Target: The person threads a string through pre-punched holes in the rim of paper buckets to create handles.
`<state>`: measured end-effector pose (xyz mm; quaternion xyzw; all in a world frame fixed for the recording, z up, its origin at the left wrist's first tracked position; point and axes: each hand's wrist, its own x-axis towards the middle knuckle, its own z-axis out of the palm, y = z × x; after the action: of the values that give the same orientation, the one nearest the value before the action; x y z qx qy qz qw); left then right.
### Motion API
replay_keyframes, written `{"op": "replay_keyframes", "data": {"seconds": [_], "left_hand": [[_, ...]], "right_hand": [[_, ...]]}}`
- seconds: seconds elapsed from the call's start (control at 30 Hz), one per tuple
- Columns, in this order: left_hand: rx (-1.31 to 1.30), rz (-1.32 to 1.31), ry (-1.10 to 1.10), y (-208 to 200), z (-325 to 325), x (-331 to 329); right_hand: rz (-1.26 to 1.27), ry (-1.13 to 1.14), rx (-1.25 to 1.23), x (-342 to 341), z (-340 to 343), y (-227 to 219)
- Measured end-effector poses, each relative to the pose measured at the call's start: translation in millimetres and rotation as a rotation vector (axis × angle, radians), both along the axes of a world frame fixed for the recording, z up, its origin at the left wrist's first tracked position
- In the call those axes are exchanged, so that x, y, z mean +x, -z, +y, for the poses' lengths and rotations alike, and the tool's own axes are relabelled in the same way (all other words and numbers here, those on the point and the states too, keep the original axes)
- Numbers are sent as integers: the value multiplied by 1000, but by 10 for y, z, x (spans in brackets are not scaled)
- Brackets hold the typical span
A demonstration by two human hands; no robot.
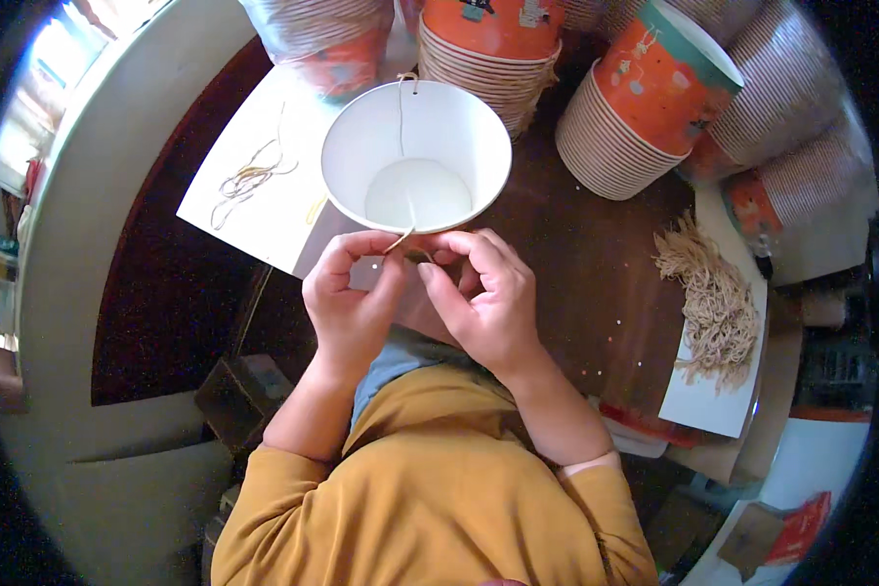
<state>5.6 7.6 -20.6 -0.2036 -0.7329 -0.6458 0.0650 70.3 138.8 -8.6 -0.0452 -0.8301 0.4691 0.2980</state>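
A white-lined paper bucket (356,146) sits on the table in front of me, its open mouth tilted toward me. A thin beige string (401,122) is tied at a hole in the far rim and hangs down inside. At the near rim, a string end (398,240) comes out between my fingers. My left hand (355,298) pinches this end with thumb and forefinger. Close beside it, my right hand (488,298) has its thumb and fingers curled together under the rim, at the same string. Its fingertips partly hide what they grip.
Stacks of orange and green paper buckets (645,83) stand along the back and right. A bundle of beige strings (718,313) lies on white board to the right. Several loose strings (249,181) lie on a white sheet (210,200) at the left.
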Motion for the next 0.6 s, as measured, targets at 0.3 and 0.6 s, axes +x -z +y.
{"op": "replay_keyframes", "data": {"seconds": [0.3, 0.6], "left_hand": [[-112, 273, -81, -29, -29, -61], [29, 43, -23, -72, 10, -24]], "right_hand": [[30, 25, 90, -100, -73, 38], [69, 69, 240, -207, -120, 118]]}}
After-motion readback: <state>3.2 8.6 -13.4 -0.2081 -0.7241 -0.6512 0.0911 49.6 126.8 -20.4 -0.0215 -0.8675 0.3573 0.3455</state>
